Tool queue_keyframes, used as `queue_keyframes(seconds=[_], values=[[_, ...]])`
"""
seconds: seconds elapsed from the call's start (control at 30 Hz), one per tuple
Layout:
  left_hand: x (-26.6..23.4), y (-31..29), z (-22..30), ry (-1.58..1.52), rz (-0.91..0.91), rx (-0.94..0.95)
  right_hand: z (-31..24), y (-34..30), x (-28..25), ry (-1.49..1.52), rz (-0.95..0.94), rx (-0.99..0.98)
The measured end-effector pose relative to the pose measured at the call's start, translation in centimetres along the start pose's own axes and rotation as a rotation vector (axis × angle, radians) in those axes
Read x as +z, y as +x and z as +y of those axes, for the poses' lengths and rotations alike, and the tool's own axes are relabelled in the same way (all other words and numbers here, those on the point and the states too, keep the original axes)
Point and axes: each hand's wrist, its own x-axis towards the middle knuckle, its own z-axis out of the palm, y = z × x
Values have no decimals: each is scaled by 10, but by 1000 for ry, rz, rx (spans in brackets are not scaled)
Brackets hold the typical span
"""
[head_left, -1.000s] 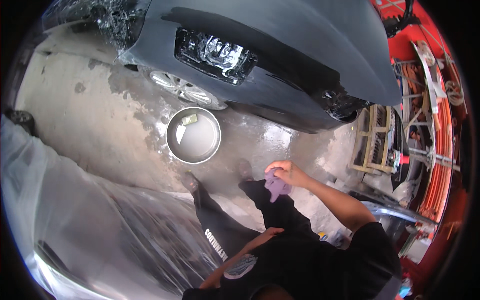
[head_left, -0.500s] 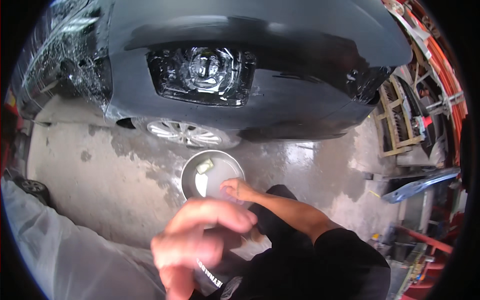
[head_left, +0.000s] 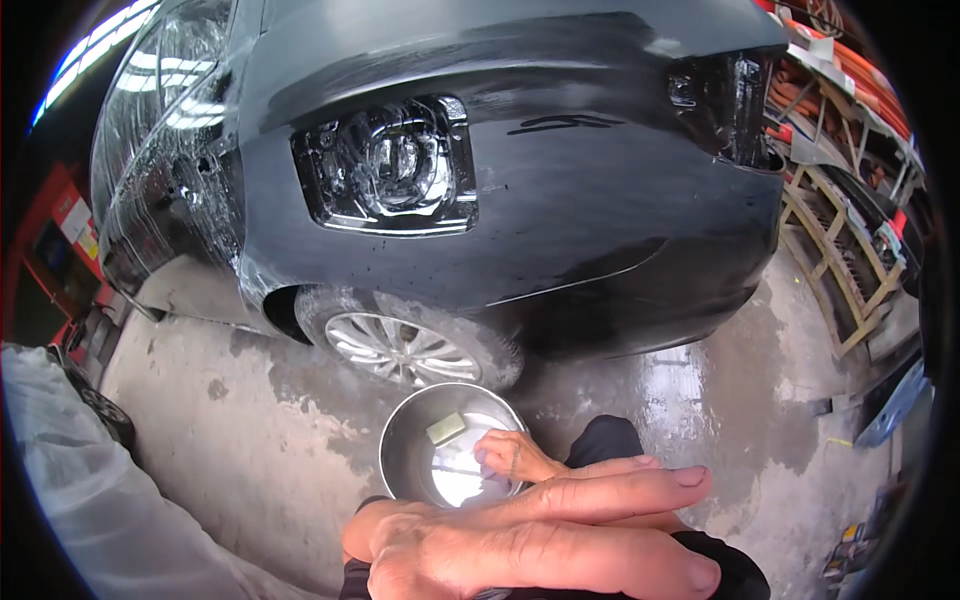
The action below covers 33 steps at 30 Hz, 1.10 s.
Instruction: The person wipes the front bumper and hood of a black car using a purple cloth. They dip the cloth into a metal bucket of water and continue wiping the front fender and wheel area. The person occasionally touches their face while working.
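My left hand (head_left: 520, 548) is large in the foreground, its fingers stretched out toward the right with nothing in them. Behind it, my right hand (head_left: 515, 457) reaches down into a round metal basin (head_left: 392, 440). Its fingers are curled near the water, and whatever they may hold is hidden. A pale green rectangular block (head_left: 446, 429) lies inside the basin, to the left of that hand. The basin stands on the floor just in front of a car wheel (head_left: 400, 348).
A dark grey car body (head_left: 590, 220) fills the far side, with a glossy square recess (head_left: 385, 165) above the wheel. Translucent sheeting (head_left: 90, 490) hangs at the left. A wooden frame (head_left: 835, 250) and car parts stand at the right. The concrete floor (head_left: 230, 400) has wet patches.
My left hand has swung rightward and its bent fingers have straightened. The right hand stays in the basin. The view has tilted up, so the car and basin sit lower in it.
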Motion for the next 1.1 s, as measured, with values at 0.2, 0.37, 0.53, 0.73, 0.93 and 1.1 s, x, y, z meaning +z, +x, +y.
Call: queue_keyframes(seconds=[0.2,0.37,0.53,0.73,0.93,1.1], values=[[-27,-38,27,116,-96,-63,-22,9,14,44,46,35],[-131,-164,41,1110,135,-627,-28,3,-5,-1,89,263],[-238,-370,62,1933,215,-1305,-59,19,-13,231,39,480],[-264,-417,62,1683,409,-1372,-131,66,-144,37,583,-145],[-265,-419,63,1562,531,-1254,-236,81,-306,-618,1403,-461],[-258,-404,63,1476,599,-1278,-219,84,-343,-845,1413,-453]])
